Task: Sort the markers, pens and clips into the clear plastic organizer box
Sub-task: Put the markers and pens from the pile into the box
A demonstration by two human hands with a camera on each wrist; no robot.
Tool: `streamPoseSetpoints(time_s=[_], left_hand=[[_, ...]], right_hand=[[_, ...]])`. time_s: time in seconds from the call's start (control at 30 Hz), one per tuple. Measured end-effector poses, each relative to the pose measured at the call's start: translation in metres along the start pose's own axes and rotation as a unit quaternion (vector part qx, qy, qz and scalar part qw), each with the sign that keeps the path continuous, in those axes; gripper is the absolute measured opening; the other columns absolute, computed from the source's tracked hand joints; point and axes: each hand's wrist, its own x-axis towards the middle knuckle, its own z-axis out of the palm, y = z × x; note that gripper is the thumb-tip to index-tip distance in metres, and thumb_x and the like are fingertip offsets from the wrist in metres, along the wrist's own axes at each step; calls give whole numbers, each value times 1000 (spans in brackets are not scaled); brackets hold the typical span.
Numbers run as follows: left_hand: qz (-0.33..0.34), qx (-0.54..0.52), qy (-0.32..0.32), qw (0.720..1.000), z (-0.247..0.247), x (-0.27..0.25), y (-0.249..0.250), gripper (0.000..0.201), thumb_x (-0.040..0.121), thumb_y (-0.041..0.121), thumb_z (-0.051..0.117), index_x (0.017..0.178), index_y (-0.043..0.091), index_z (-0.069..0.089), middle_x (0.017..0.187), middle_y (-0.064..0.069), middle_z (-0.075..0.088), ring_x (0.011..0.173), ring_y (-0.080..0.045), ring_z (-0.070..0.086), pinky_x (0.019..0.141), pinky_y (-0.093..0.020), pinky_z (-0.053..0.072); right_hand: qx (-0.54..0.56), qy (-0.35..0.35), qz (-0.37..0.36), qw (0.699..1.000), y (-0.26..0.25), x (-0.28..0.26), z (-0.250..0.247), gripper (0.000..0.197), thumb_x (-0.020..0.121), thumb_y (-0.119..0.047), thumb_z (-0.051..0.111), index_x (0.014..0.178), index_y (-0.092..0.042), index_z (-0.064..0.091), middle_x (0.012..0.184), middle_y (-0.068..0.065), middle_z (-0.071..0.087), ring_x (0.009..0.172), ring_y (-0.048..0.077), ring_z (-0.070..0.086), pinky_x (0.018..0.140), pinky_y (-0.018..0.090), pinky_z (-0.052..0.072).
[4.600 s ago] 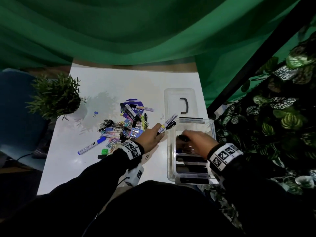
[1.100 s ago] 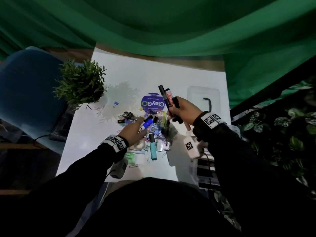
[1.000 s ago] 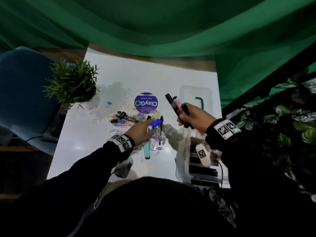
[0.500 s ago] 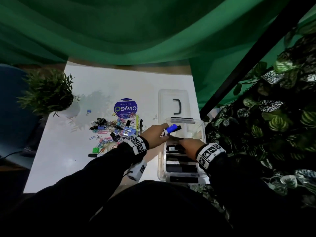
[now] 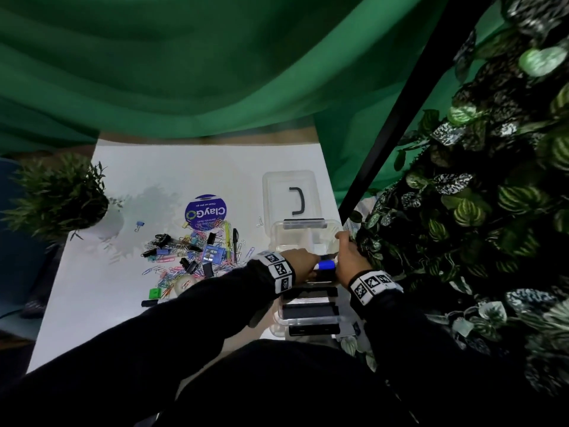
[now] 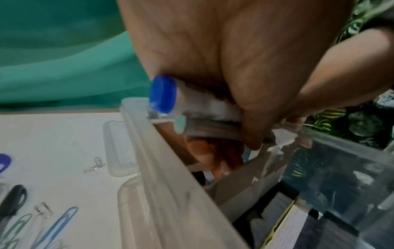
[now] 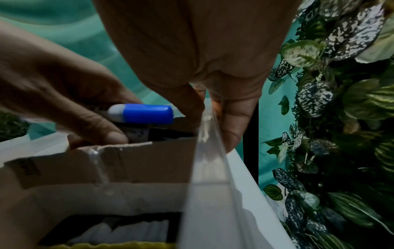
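I see the white table (image 5: 129,303) spread out to the left of my hands, and the clear plastic organizer box (image 5: 308,234) sitting directly under them at the table's right edge, pressed close to the leafy wall (image 5: 492,241) beyond my right hand. That leaves almost no room on the right; all my free space for moving is leftward and up. The box's lid (image 5: 289,195) lies flat just past my fingertips, I judge so that the opening stays free for dropping things in.

My right hand (image 5: 348,254) is hooked over the box's far-right wall, thumb inside and fingers outside in the right wrist view, which I read as steadying the box while the other hand loads it. My left hand (image 5: 300,263) is closed around the blue-capped marker (image 7: 140,113), held lying across the box, with a second pale-ended pen (image 6: 204,128) caught under the same fingers. The two hands almost touch over the compartment. A cardboard divider (image 7: 136,160) stands just below the marker, and dark markers already lie in the slots nearer my wrists. The blue end sits right at the box's left rim (image 6: 136,107), so I judge it must tilt or shift right to clear that edge.

Left of my left wrist the pile of clips (image 5: 184,254) waits on the table, with a black pen (image 5: 235,241) beside it.
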Motion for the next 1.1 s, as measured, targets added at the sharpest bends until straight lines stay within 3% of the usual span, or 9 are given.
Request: streamPoseSetpoints(time_s=[0.17,0.27,0.37,0.43,0.53,0.67,0.77,1.0,1.1], left_hand=[[38,7,8,999,11,11,8,38,91,19,56,129,14,49,102,-16,67,91,-33,64,78,-34,48],[48,-1,11,999,13,14,5,36,88,14,55,124,20,51,99,-12,68,89,-32,65,77,-34,52],[50,-13,-4,999,5,8,-1,32,90,11,51,122,18,54,101,-11,67,91,-31,64,74,-30,45],[52,-55,5,997,-6,0,-11,33,91,12,50,122,19,56,103,-6,69,92,-27,64,74,-27,43],[48,-144,55,987,-23,-20,-38,20,93,16,50,108,19,64,97,0,72,85,-17,66,76,-24,48],[-33,-214,165,962,-25,-53,-96,12,94,24,51,98,25,62,79,6,68,63,-3,58,62,-20,43],[-126,-215,180,952,-4,-78,-153,7,93,24,52,91,25,58,80,1,67,70,-16,61,63,-27,44],[-323,-133,116,930,66,-155,-257,13,93,25,47,99,15,51,106,-12,59,91,-30,59,71,-35,44],[-357,-120,38,925,94,-182,-278,34,88,32,60,113,15,46,115,-12,49,98,-33,59,77,-39,48]], right_hand=[[4,-9,7,1000,-1,-2,-1,69,84,-4,48,138,-29,12,141,19,37,108,40,56,92,44,46],[7,-17,-1,1000,1,-2,-2,72,82,-4,49,133,-35,9,137,19,39,106,40,57,92,46,47],[-27,-25,16,999,-5,-4,-5,65,83,-2,49,136,-24,18,129,20,41,109,40,54,91,47,47],[-72,12,24,997,-16,-3,-10,57,84,-3,50,135,-15,29,131,19,37,117,40,46,90,47,46],[-95,65,-20,993,-46,3,-19,51,84,-5,50,133,-11,39,130,16,37,121,37,39,88,45,46],[-53,69,-114,990,-102,12,-15,38,88,-7,51,125,-15,48,125,10,43,115,29,47,87,42,50],[-51,-2,-177,983,-149,17,6,31,92,-12,51,123,-17,49,122,7,48,109,28,55,85,37,47],[-150,-154,-249,945,-244,29,92,23,92,-14,51,114,-11,54,115,15,62,103,33,61,77,34,46],[-192,-204,-227,933,-257,30,128,30,97,-18,47,124,-7,52,109,14,64,91,29,62,73,33,46]])
